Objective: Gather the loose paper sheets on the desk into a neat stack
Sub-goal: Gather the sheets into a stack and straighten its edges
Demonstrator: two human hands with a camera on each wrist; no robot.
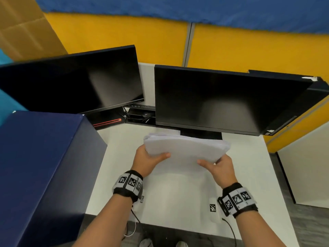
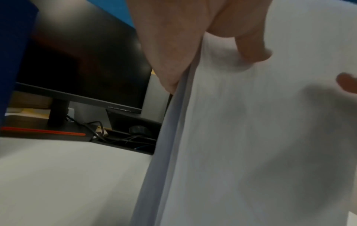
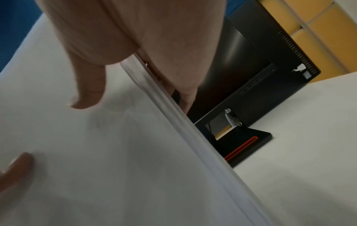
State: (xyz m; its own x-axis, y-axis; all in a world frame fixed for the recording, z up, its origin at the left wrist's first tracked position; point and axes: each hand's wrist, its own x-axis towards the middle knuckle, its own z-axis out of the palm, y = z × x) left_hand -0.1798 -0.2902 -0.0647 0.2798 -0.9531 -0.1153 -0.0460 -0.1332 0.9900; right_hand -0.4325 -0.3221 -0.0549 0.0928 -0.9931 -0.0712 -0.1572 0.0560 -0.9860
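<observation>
A bundle of white paper sheets [image 1: 187, 148] is held upright above the white desk [image 1: 252, 175], its long edge down. My left hand [image 1: 147, 160] grips its left side, thumb on the front sheet and fingers behind. My right hand [image 1: 219, 168] grips the right side the same way. The left wrist view shows the paper sheets [image 2: 251, 137] edge-on with my left hand [image 2: 193, 45] pinching them. In the right wrist view my right hand [image 3: 135, 53] clasps the paper sheets [image 3: 115, 152], whose edges lie slightly uneven.
Two dark monitors [image 1: 74, 82] [image 1: 222, 100] stand at the back of the desk, the right one just behind the paper. A large dark blue box [image 1: 41, 175] sits on the left. Cables [image 1: 140, 116] lie between the monitors. A yellow partition [image 1: 249, 49] rises behind.
</observation>
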